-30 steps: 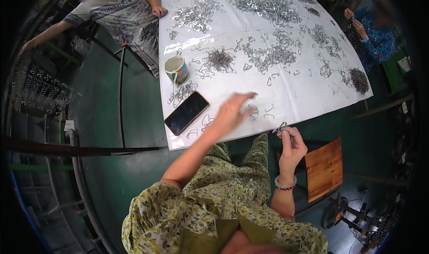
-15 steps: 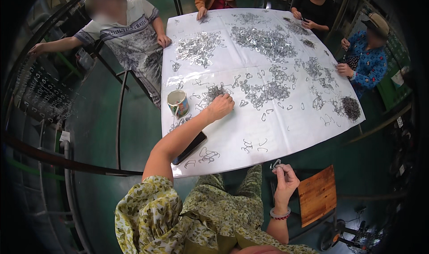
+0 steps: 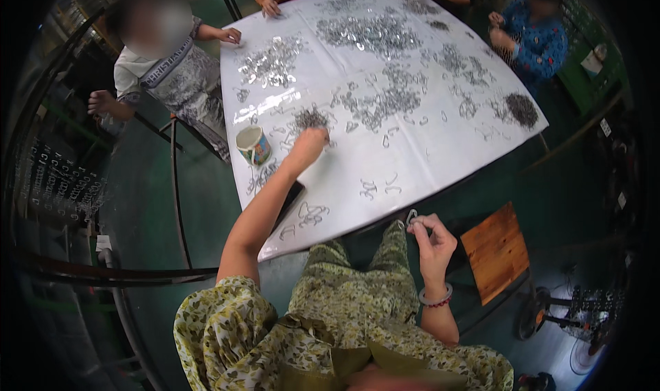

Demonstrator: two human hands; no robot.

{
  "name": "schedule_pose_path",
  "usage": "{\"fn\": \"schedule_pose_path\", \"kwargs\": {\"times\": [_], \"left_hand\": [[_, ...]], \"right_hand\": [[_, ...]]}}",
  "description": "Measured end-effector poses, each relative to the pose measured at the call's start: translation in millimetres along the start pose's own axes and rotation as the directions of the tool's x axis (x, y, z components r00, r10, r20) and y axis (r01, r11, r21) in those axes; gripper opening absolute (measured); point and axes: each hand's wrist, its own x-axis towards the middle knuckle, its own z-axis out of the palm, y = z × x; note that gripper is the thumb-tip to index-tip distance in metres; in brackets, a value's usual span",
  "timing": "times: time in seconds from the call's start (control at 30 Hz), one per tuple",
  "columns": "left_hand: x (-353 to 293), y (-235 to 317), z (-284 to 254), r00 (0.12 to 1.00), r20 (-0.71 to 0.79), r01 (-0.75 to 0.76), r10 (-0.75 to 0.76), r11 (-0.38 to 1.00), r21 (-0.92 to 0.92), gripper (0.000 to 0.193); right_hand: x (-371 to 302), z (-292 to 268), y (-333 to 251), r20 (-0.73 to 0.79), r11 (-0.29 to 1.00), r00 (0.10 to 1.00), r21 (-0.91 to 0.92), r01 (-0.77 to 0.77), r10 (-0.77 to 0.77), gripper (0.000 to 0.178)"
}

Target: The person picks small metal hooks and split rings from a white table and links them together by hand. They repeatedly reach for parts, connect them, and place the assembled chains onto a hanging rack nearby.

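My left hand (image 3: 309,146) reaches over the white-covered table (image 3: 344,192) to a small dark heap of little wire pieces (image 3: 309,119). Its fingers are curled together at the heap's near edge, and the fingertips are hidden. Beyond the table's front edge, above my lap, my right hand (image 3: 434,243) pinches a silver metal hook (image 3: 411,216) between thumb and fingers. A patterned mug (image 3: 254,147) stands left of the heap. Loose metal hooks (image 3: 385,106) lie scattered right of it, and bent wire pieces (image 3: 313,215) lie near the front edge.
Larger piles of shiny hooks (image 3: 371,35) cover the far part. A dark wire pile (image 3: 520,110) sits at the right corner. A dark phone (image 3: 289,202) lies partly under my left forearm. Co-workers surround the table. A wooden stool (image 3: 496,253) stands to my right.
The view has shifted, so the table sits higher and further left. My left hand stays at the wire heap, its fingers more tucked in. The co-worker at left has moved both arms.
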Motion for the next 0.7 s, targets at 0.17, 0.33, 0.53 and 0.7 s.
{"fn": "schedule_pose_path", "kwargs": {"times": [0.17,0.33,0.53,0.7], "left_hand": [[-9,16,-15,0.998,-0.065,-0.027,0.021,0.996,-0.085,0.012],[-20,68,-28,0.955,0.186,0.293,-0.231,0.829,-0.476,0.019],[-78,160,-44,0.953,0.3,0.292,-0.036,0.365,-0.884,0.022],[-109,204,-52,0.951,0.302,0.292,0.068,0.123,-0.948,0.012]], "right_hand": [[-8,0,-1,-0.014,0.996,0.999,0.082,-0.031,0.032,0.005],[-16,3,0,-0.025,0.994,0.998,0.09,-0.053,0.056,0.005],[-19,8,10,-0.03,0.984,0.99,0.115,-0.136,0.14,0.006],[-21,13,19,-0.073,0.965,0.974,0.167,-0.201,0.216,0.006]]}}
